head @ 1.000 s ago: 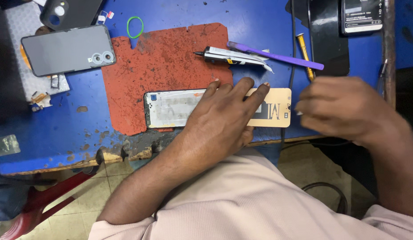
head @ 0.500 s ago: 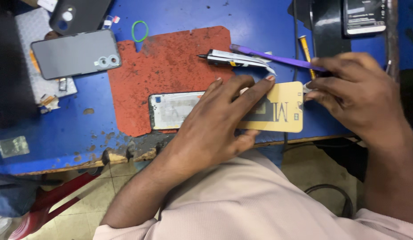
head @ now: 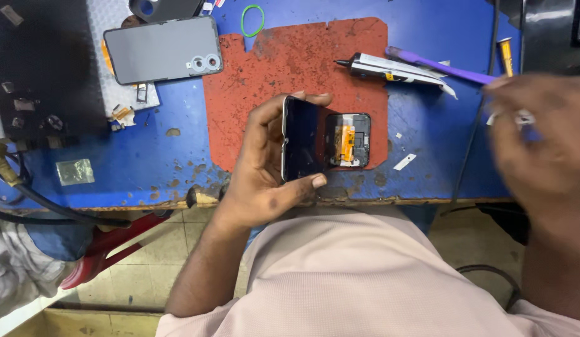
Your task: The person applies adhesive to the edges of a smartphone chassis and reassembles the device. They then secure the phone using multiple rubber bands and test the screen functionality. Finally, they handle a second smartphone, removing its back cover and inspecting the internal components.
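Black glass catches the eye first: a phone display panel [head: 304,138] stands tilted on its long edge over the red work mat [head: 265,81], near the front edge of the blue bench [head: 427,125]. The left hand [head: 265,165] pinches it across its width, fingertips curled over the top edge and thumb pressed against the bottom one. Just to the right, touching the panel or very close to it, lies a small dark part with an orange flex ribbon [head: 348,140].

Such a panel is probably light, thin and stiff, but brittle (glass cracks under twisting), and its smooth face is likely slippery. Holding by the side edges, as here, seems the safest grip, clear of the face and the ribbon.

The right hand [head: 539,143] hovers at the right of the bench, blurred by motion; it may be closed around something small and pale, though I cannot tell.

Farther out lie a grey phone [head: 159,50] face down at upper left, a green rubber band [head: 252,20], a black-tipped tool [head: 389,67] and a purple pry stick [head: 439,64].
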